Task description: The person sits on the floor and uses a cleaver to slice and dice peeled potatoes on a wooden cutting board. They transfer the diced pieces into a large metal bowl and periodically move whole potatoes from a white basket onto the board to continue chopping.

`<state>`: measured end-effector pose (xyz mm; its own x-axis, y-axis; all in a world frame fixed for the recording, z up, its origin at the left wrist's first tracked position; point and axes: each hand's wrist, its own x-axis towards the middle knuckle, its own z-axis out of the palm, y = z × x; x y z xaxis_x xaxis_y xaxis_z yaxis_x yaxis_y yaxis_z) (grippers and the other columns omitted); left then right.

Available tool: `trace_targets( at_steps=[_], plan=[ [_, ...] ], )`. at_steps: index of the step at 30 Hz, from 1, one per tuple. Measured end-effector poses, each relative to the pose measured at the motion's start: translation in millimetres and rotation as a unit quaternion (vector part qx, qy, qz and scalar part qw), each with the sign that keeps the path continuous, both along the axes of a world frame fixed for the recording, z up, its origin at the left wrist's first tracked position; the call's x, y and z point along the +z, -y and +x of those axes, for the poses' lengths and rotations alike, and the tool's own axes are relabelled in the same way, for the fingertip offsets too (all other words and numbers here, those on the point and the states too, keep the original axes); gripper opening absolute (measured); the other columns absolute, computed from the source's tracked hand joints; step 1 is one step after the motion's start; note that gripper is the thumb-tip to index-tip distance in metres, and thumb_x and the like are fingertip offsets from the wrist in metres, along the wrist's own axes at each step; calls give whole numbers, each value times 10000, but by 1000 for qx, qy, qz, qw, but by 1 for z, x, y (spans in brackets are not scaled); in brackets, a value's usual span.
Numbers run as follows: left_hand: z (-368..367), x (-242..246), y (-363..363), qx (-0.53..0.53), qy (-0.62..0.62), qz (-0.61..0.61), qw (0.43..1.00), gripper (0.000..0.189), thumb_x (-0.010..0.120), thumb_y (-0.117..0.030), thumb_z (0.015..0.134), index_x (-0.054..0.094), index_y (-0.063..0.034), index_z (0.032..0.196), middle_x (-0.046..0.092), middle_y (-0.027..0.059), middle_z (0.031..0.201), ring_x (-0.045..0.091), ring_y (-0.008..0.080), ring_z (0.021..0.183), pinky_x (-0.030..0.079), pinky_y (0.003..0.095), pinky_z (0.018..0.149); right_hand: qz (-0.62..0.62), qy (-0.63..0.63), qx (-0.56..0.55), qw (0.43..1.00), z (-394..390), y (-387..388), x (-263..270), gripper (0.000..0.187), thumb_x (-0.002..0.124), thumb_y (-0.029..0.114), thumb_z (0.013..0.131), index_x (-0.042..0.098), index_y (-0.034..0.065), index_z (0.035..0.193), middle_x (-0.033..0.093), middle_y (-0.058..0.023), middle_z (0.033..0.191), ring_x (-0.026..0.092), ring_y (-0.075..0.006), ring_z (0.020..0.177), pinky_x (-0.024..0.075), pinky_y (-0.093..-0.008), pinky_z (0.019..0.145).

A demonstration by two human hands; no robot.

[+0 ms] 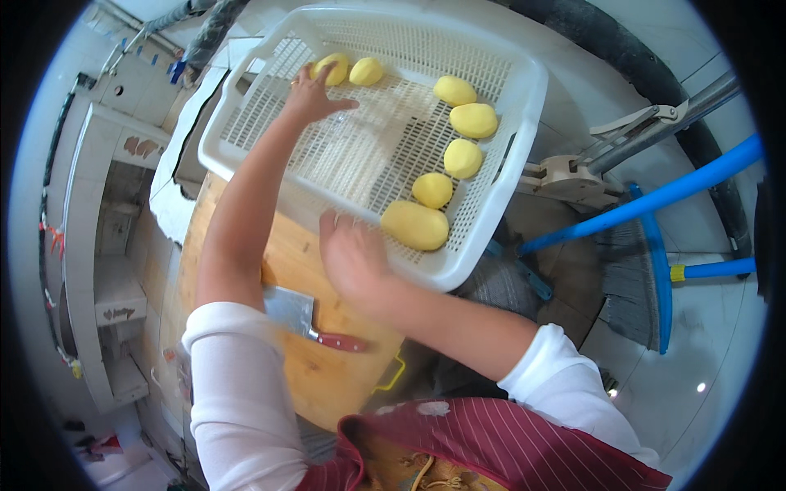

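Observation:
A white plastic basket (528, 116) with slatted walls holds several peeled yellow potatoes. My left hand (316, 92) reaches over its far left corner, with the fingertips at a potato (332, 69). The thumb is spread away from that potato, and another potato (366, 72) sits just right of it. Blurred by motion, my right hand (353, 251) is by the basket's near rim, left of a large oblong potato (415, 225); its fingers are unclear. Several more potatoes, among them a rounded one (432, 190), line the basket's right side.
A cleaver (291, 310) with a red handle lies on the wooden board (325, 374) below my arms. At right are a broom (635, 276) with a blue handle and a metal pipe (669, 119). White tiled shelving (120, 288) stands at left.

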<state>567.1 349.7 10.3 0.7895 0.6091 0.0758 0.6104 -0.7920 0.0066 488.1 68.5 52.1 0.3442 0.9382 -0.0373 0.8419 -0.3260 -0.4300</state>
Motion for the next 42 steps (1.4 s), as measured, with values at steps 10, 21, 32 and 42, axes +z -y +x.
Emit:
trace_targets(
  at_steps=[10,21,32,42],
  plan=[
    [60,-65,-112,184,23,-121,975,976,613,-799,671,478,-176,1409,456,322,1347,357,379,1357,272,510,1115,29,-36,106,993,23,55,28,646,574,138,819,391,-60,1407,482,-280,1327,524,-383,1171,474,-527,859],
    [62,-39,-56,100,-186,-229,950,971,675,-723,654,370,-276,1461,401,230,1402,473,345,1236,607,389,745,6,37,98,994,15,54,26,688,624,196,803,404,-30,1415,479,-234,1345,505,-346,1165,457,-509,874],
    [-45,66,62,-145,-163,-53,974,919,839,-496,586,500,-166,1373,384,269,1385,565,435,1108,457,433,980,103,-49,40,993,10,23,2,641,724,136,743,461,-74,1288,555,-192,1057,550,-337,997,467,-415,828],
    [-274,59,76,216,-18,-130,968,988,832,-581,563,510,-54,1334,441,347,1328,532,396,1195,499,439,940,152,-335,219,904,-59,23,28,273,536,253,886,670,31,802,669,-189,809,651,-368,794,514,-473,714]
  ],
)
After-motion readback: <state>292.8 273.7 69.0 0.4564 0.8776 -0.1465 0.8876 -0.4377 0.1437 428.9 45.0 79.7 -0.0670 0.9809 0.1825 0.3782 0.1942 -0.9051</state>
